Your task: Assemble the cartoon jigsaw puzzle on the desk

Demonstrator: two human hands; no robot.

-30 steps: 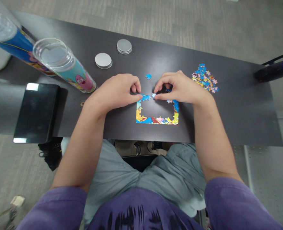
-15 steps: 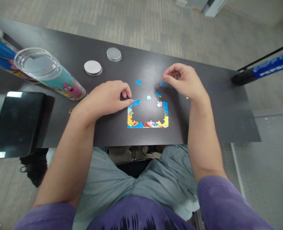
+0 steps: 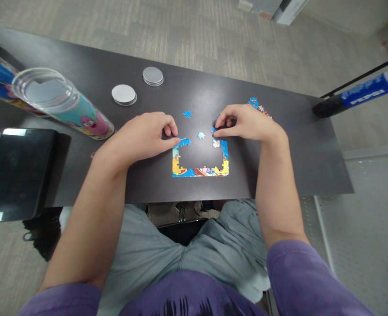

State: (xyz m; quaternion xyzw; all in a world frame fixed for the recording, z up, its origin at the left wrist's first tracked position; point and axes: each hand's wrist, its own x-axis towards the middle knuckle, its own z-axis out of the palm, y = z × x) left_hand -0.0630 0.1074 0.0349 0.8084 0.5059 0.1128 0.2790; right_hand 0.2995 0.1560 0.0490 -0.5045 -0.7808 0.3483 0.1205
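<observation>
While the left hand (image 3: 149, 131) touches the far left corner of the puzzle frame (image 3: 200, 172), fingers curled with a slight gap to the thumb, the right hand (image 3: 243, 121) has thumb and forefinger narrow at a blue piece (image 3: 212, 130); whether gripped, I cannot tell. The frame lies near the table (image 3: 154, 180)'s near edge. A low right thumb could jolt its far right end apart; uneven left pressure could skew it.

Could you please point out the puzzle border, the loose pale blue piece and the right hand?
Puzzle border (image 3: 199, 172): head view, on the strip nearest the person.
Loose pale blue piece (image 3: 201, 136): head view, on its middle.
Right hand (image 3: 245, 121): head view, on the back of the hand.
</observation>
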